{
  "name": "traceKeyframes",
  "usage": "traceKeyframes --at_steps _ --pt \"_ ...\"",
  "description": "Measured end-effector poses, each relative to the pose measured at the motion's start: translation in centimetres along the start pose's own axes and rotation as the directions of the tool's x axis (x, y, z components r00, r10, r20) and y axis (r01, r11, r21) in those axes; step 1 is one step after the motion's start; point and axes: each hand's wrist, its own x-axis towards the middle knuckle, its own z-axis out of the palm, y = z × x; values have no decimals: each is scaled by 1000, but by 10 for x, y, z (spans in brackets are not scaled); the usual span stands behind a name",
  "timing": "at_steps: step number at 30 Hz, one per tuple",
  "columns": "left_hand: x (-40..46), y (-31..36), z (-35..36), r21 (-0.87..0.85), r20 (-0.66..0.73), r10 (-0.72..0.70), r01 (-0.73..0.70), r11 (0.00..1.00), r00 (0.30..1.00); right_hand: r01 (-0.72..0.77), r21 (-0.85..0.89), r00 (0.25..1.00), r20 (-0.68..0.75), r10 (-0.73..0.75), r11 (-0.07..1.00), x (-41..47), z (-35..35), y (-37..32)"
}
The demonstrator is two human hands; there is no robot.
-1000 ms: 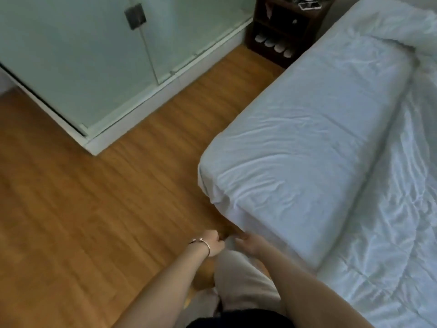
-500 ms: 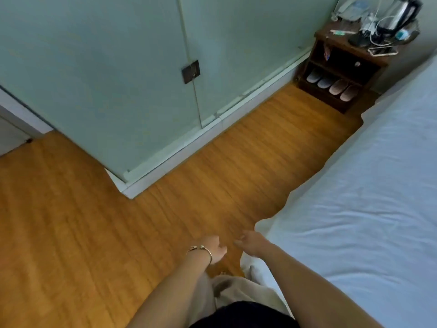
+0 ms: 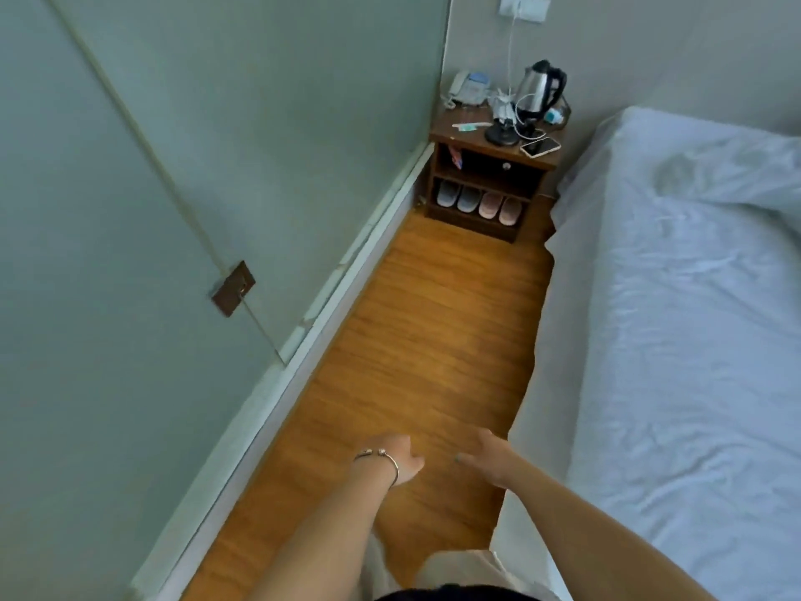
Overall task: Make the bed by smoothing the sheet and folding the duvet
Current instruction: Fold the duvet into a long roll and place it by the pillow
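A white, wrinkled sheet (image 3: 676, 340) covers the bed on the right, hanging down its near side. An edge of the white duvet (image 3: 754, 184) shows at the far right. My left hand (image 3: 396, 459), with a bracelet at the wrist, hangs over the wooden floor with relaxed fingers and holds nothing. My right hand (image 3: 487, 459) is beside it, fingers loosely spread, empty, just left of the bed's hanging sheet and apart from it.
A narrow strip of wooden floor (image 3: 416, 353) runs between the bed and a frosted glass partition (image 3: 173, 210) on the left. At its far end stands a dark bedside table (image 3: 490, 167) with a kettle (image 3: 537, 86), phone and slippers.
The view has swung from the bed's foot corner to look along the aisle toward the bedside table. Both hands left the sheet corner and now hang free over the floor.
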Motion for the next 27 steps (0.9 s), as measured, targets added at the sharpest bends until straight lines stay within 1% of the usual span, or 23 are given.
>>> traceKeyframes --at_steps 2,3,6,8,11,14,17,19,23,27 --pt "26 6 -36 126 45 40 -46 991 998 -60 -5 998 -15 60 998 7 -20 -14" --pt "40 12 -51 154 66 62 -71 985 996 -80 -16 997 -25 79 997 9 -30 -20" --pt "81 41 -90 157 113 138 -155 975 984 -131 0 991 -37 130 991 24 -61 -29" --pt "110 67 -116 153 134 210 -229 961 969 -177 64 982 -48 181 982 46 -85 -30" --pt "160 114 -152 158 209 295 -329 931 933 -224 177 967 -81 241 958 91 -129 -24" --pt "212 154 -186 142 253 263 -304 942 931 -254 213 957 -85 277 943 136 -180 -12" --pt "255 195 -225 199 281 250 -311 929 927 -294 225 950 -38 310 929 173 -237 0" --pt "281 227 -255 224 294 276 -347 911 915 -310 250 942 -49 332 917 191 -277 6" --pt "339 299 -316 230 271 367 -430 873 890 -358 343 907 -95 411 868 221 -355 17" --pt "401 382 -369 349 314 433 -527 775 845 -384 514 862 -99 498 767 259 -432 41"
